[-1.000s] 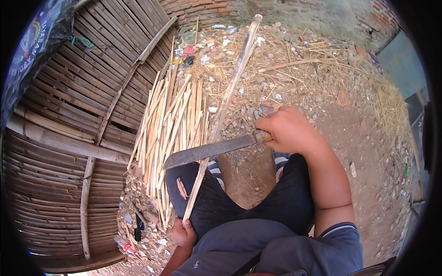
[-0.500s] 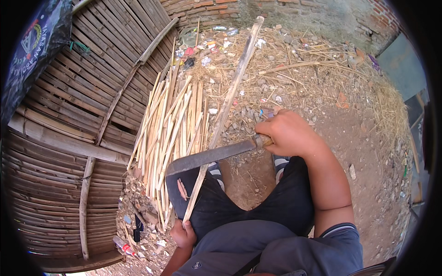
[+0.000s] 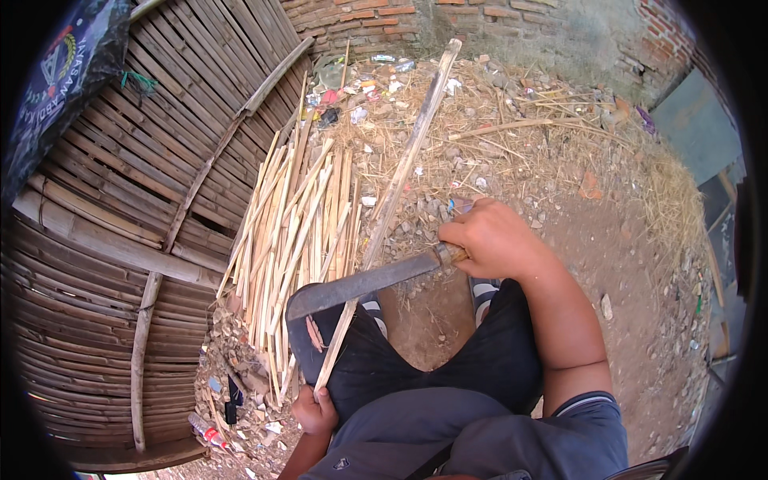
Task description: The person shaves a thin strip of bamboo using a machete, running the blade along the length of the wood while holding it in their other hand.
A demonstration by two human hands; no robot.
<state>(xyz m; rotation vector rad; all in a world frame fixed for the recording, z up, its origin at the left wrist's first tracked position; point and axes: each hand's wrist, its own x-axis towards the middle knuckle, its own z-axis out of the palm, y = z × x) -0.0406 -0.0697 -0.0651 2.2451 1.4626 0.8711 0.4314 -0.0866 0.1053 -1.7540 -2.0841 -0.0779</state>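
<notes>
My right hand (image 3: 490, 234) is closed round the wooden handle of a machete (image 3: 364, 284), whose broad dark blade points left over my left thigh. Beneath the blade passes a long bamboo strip (image 3: 408, 160), slanting from my lap up to the far litter. Its near end is gripped by my left hand (image 3: 314, 410), beside my left thigh. Blade and strip cross just above the knee; whether the edge bites into the strip cannot be seen. A torn patch (image 3: 315, 333) shows on the dark trouser leg next to the blade tip.
Left of the strip lies a pile of split bamboo sticks (image 3: 292, 232), alongside a bamboo slat wall (image 3: 104, 240). A brick wall (image 3: 496, 28) closes the far side. Straw and litter (image 3: 512, 104) cover the ground ahead. A plastic bottle (image 3: 210, 430) lies at lower left.
The view has shifted slightly, so most things sit a little lower. Both hands keep their grips, and the machete stays across the bamboo strip with hardly any movement.
</notes>
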